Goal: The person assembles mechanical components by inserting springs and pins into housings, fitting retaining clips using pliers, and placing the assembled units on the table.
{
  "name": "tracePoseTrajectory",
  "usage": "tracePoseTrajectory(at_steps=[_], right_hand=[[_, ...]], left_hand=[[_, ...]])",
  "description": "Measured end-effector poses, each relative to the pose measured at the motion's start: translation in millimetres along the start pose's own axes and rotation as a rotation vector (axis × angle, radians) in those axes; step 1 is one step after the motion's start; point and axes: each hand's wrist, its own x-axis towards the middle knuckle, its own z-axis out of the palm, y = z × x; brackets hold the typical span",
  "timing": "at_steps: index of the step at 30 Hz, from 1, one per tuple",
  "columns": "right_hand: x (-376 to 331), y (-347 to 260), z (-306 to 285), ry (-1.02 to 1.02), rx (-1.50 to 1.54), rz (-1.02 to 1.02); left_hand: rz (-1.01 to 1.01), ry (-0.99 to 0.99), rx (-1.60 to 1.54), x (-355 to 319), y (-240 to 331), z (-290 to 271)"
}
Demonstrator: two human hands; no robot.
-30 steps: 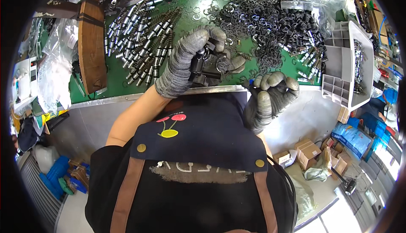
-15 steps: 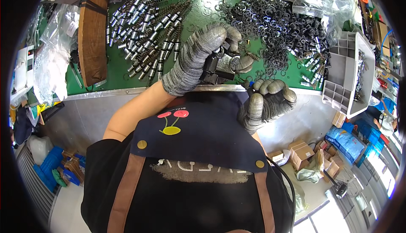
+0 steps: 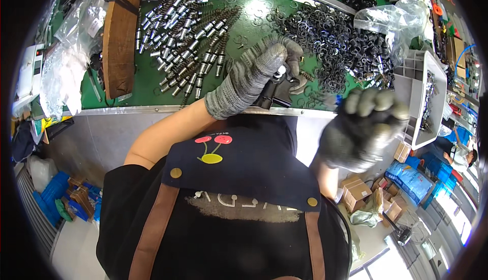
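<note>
My left hand [image 3: 249, 74], in a grey striped knit glove, is closed on a black block-shaped metal part [image 3: 276, 95] above the front edge of the green bench. A round shiny end shows at the top of this part, between thumb and fingers. My right hand [image 3: 363, 130], gloved too, is curled into a fist to the right and nearer my body, blurred by motion. A small blue bit shows at its far left side; whatever the fist holds is mostly hidden. Beyond my left hand lie silver shafts with springs [image 3: 203, 41]. Dark open rings [image 3: 325, 41] are heaped farther right.
Black sleeve-like pieces [image 3: 373, 51] are piled beside the rings. A grey divided tray [image 3: 419, 97] stands at the right bench end, with clear plastic bags [image 3: 396, 21] behind it. A wooden board [image 3: 119, 46] stands at left. Cardboard boxes [image 3: 356, 187] sit on the floor at right.
My right hand has swung right, away from the black part, and is now blurred. My left hand has shifted slightly right along with the view, still gripping the part.
</note>
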Motion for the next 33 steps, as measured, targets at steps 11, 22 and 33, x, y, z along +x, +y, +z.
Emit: tracePoseTrajectory(at_steps=[11,22,33], right_hand=[[52,-4,57,-0.292,0.111,0.194],[42,-4,70,-0.146,0.003,0.334],[39,13,78,-0.198,-0.146,0.189]], left_hand=[[0.038,-0.069,-0.119,2,-6,6],[0.0,-0.076,-0.053,-3,4,8],[-0.031,-0.077,-0.017,-1,-5,1]])
